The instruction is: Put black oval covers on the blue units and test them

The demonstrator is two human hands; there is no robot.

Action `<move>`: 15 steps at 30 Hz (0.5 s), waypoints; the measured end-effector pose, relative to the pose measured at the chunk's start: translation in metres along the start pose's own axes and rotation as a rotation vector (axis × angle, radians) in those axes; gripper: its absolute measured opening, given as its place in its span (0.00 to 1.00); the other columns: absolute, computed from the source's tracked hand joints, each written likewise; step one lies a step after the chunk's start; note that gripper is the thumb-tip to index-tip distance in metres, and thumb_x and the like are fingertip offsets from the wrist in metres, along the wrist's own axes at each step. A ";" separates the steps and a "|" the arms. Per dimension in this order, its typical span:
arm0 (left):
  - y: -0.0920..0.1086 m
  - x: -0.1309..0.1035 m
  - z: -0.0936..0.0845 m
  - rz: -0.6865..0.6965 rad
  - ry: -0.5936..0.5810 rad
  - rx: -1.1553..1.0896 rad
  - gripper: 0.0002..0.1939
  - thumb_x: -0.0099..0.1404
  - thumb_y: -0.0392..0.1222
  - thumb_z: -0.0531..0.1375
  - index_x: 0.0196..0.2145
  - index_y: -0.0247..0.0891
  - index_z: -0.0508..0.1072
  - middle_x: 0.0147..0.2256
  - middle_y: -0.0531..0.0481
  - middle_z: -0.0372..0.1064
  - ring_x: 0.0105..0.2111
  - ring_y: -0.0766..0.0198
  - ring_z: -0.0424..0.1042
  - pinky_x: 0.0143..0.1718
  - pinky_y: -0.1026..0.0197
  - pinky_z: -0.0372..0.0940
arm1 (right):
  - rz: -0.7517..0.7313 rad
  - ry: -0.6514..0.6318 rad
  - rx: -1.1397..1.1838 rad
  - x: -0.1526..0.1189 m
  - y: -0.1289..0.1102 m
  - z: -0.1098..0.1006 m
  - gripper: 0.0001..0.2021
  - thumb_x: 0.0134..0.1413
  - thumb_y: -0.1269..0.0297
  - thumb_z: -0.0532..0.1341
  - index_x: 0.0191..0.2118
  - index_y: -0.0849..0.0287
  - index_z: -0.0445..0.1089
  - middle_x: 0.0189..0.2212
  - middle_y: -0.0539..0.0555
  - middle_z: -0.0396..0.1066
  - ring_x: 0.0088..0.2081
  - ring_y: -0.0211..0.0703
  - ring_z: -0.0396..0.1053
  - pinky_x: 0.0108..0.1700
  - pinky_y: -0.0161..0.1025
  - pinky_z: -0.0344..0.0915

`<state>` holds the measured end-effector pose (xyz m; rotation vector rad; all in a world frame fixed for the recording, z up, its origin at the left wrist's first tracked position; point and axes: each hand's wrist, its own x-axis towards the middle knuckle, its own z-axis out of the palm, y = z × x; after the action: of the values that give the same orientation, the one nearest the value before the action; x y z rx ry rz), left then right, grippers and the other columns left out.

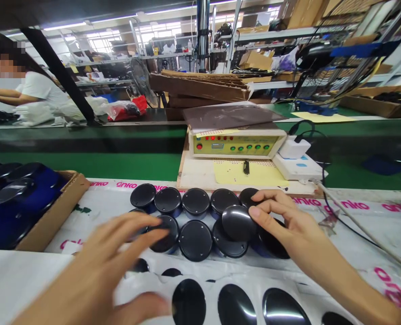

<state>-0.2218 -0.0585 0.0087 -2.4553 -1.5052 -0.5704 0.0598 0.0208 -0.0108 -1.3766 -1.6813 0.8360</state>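
Observation:
Pinched at its edge between the thumb and fingers of my right hand [288, 221] is a glossy black disc [238, 221], tilted over the front row of round parts. Those parts, such as the black-topped round part [196, 240], stand in two rows on the bench and have bluish sides. My left hand [105, 262], slightly blurred, is open with thumb and fingers apart. Its fingertips overlap the left end of the front row; I cannot tell whether they touch. In front lies a white sheet [212, 289] with several glossy black discs [188, 302] on it.
A cardboard box [51, 216] at the left holds blue parts with black tops. Behind the rows stands a control box [234, 144] with buttons, beside a white power adapter [294, 148] with cables. Stacked cardboard [200, 88] lies farther back. A person [34, 85] sits at far left.

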 end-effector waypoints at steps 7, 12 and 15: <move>0.048 0.052 0.059 -0.027 -0.048 -0.145 0.34 0.47 0.65 0.65 0.42 0.36 0.71 0.39 0.46 0.67 0.42 0.50 0.62 0.43 0.46 0.60 | -0.146 -0.035 -0.274 -0.013 0.007 0.007 0.15 0.58 0.51 0.55 0.26 0.52 0.69 0.48 0.53 0.61 0.53 0.54 0.57 0.51 0.56 0.55; 0.049 0.049 0.065 -0.014 -0.002 -0.114 0.27 0.55 0.60 0.62 0.43 0.35 0.72 0.38 0.47 0.67 0.42 0.51 0.59 0.45 0.47 0.56 | -0.153 -0.087 -0.306 -0.015 0.009 0.007 0.12 0.59 0.54 0.55 0.29 0.50 0.69 0.51 0.50 0.59 0.55 0.54 0.55 0.52 0.57 0.54; 0.049 0.047 0.063 -0.006 -0.008 -0.116 0.27 0.55 0.60 0.62 0.42 0.34 0.72 0.38 0.47 0.67 0.43 0.51 0.58 0.45 0.48 0.55 | -0.146 -0.090 -0.307 -0.017 0.009 0.008 0.10 0.59 0.54 0.55 0.30 0.50 0.68 0.52 0.49 0.59 0.55 0.53 0.54 0.51 0.56 0.55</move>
<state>-0.1459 -0.0195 -0.0269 -2.5426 -1.5241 -0.6677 0.0586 0.0062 -0.0248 -1.4121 -2.0174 0.5811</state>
